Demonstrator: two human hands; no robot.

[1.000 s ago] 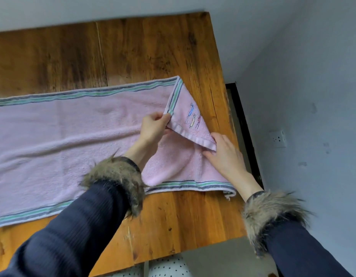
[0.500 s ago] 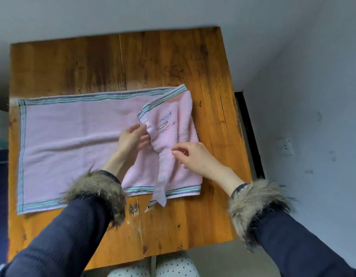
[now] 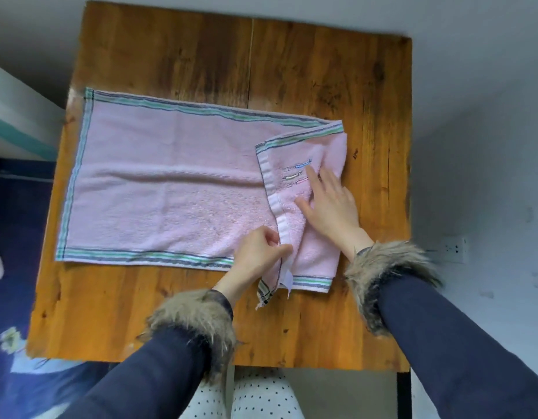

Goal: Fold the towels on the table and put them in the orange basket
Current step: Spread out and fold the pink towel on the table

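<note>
Taking the pink towel [image 3: 171, 192] as my landmark: it lies spread flat across the wooden table [image 3: 307, 71], its long striped borders of green and dark blue running along the far and near edges. Left of the towel, past the table's edge, a dark blue floor covering [image 3: 17, 237] shows, with a white and teal surface [image 3: 14, 116] further back.

At the towel's near edge, right of its middle, my left hand [image 3: 258, 252] pinches the white hem of the turned-over flap [image 3: 304, 207] between thumb and curled fingers, close to where a striped corner hangs just over the towel's near border. The flap is the towel's right end, folded back to the left over the rest, with small embroidered marks [image 3: 296, 173] on its upper part.

My right hand [image 3: 331, 207] rests flat on that flap, fingers straight and spread, the index fingertip touching the embroidery; it grips nothing.

Right of the towel the bare table continues, and beyond it a pale wall carries a white socket [image 3: 453, 247]. Both my wrists wear fur cuffs on dark blue sleeves.
</note>
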